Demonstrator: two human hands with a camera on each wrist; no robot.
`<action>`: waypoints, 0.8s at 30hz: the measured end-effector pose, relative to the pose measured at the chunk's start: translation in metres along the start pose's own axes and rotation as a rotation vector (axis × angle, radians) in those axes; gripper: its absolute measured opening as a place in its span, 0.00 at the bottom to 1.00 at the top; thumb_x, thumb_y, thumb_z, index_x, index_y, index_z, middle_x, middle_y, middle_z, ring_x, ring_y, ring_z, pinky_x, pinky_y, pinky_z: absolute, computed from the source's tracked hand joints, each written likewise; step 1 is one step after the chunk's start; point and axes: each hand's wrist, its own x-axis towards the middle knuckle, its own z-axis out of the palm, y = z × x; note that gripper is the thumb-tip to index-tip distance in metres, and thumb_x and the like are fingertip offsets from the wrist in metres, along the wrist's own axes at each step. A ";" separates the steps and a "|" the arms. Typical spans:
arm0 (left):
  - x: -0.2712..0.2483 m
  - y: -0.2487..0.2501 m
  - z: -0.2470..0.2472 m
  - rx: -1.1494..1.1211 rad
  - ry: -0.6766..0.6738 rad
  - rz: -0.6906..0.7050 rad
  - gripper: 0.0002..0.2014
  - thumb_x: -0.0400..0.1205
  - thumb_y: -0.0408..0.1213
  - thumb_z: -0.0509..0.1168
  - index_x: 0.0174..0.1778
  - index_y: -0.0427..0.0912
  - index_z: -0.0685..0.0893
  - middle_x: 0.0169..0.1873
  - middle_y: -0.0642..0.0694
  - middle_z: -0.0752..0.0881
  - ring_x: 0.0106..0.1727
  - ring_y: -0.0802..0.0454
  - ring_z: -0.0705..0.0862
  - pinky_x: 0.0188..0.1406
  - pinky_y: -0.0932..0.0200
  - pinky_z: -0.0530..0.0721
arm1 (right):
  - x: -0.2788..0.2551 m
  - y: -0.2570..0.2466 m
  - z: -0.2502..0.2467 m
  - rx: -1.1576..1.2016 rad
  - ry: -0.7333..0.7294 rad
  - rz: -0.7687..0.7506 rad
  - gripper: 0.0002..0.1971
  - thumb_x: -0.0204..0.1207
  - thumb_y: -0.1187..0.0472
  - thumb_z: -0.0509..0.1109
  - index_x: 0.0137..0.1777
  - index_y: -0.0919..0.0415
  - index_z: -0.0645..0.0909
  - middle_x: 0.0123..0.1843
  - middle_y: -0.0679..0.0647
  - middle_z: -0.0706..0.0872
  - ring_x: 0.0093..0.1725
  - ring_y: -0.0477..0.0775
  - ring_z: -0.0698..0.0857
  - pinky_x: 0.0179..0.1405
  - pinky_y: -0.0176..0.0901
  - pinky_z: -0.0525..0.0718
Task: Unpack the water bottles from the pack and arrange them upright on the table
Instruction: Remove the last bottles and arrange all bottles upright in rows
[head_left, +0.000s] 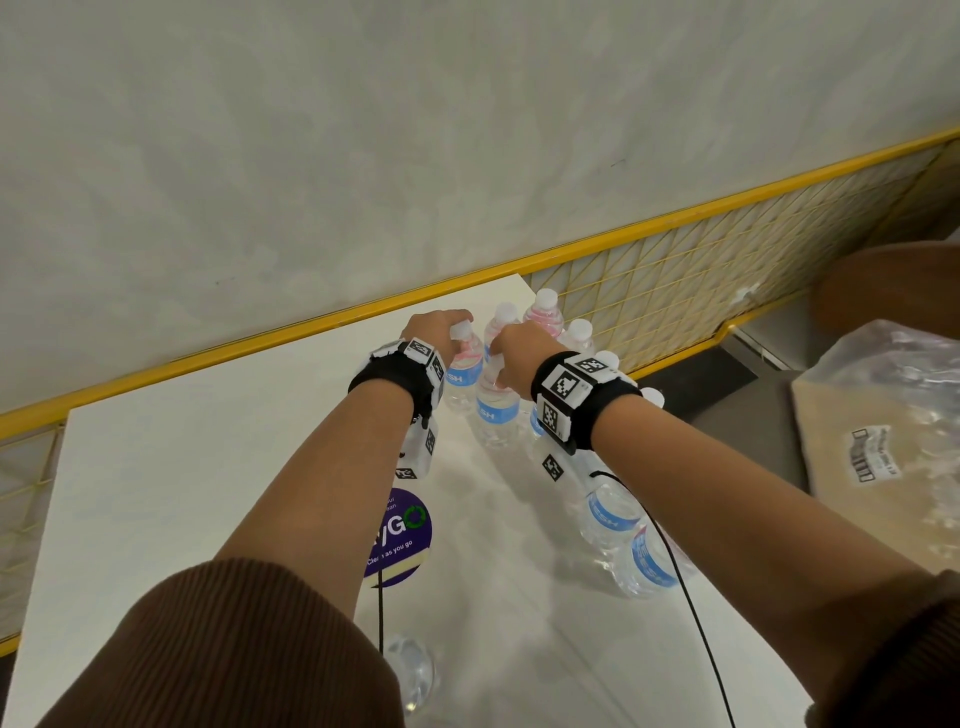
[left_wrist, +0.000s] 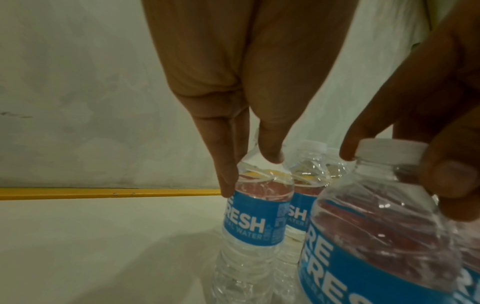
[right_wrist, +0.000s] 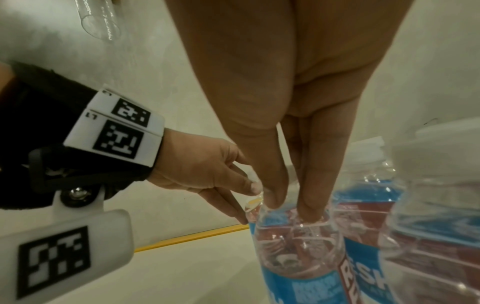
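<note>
White table (head_left: 182, 493) against a pale wall, with a yellow rail (head_left: 260, 343) and wire mesh running along the table's far edge. A round purple sticker (head_left: 402, 535) lies flat on the table; places below are given from it.

Beyond the sticker, toward the rail, a cluster of water bottles stands upright, with blue labels and white caps. The left hand (head_left: 434, 330) is on the leftmost bottle (head_left: 462, 374) of that cluster, fingers pointing down and pinching its neck and cap from above; the bottle's base looks to be on the table. The right hand (head_left: 519, 353) grips the top of the next bottle (head_left: 496, 410), just right of the first, thumb and fingers curled round the cap. The two held bottles stand side by side, nearly touching. The hands are close together but not in contact.

More upright bottles (head_left: 545, 312) stand behind these, nearer the rail, caps showing. Right of the sticker, under the right forearm, further bottles (head_left: 639, 556) are partly hidden; cannot tell exactly how they lie. On the near side of the sticker one clear bottle (head_left: 413, 670) sits at the table's front, mostly hidden by the sleeve.

Far right of the sticker, off the table, crumpled clear plastic wrap (head_left: 893, 395) lies on a beige surface.
</note>
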 end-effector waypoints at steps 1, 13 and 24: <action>0.001 0.000 0.000 0.010 -0.003 -0.001 0.20 0.82 0.40 0.65 0.71 0.48 0.77 0.67 0.41 0.82 0.67 0.38 0.80 0.68 0.47 0.78 | 0.001 -0.001 0.000 0.009 -0.002 0.005 0.14 0.82 0.64 0.60 0.63 0.67 0.80 0.62 0.63 0.82 0.63 0.60 0.81 0.54 0.42 0.77; -0.002 0.003 0.002 -0.039 -0.002 -0.005 0.20 0.82 0.39 0.65 0.71 0.47 0.77 0.67 0.40 0.82 0.68 0.37 0.79 0.69 0.48 0.77 | 0.005 -0.001 0.002 0.071 -0.034 0.067 0.09 0.79 0.61 0.66 0.55 0.66 0.79 0.41 0.58 0.73 0.44 0.56 0.74 0.43 0.38 0.69; -0.009 0.012 -0.002 -0.007 -0.024 0.010 0.23 0.83 0.45 0.62 0.74 0.45 0.74 0.70 0.41 0.80 0.70 0.38 0.77 0.71 0.48 0.75 | 0.004 0.000 0.004 0.066 -0.023 0.041 0.17 0.80 0.60 0.65 0.66 0.65 0.79 0.61 0.63 0.83 0.61 0.60 0.82 0.52 0.42 0.78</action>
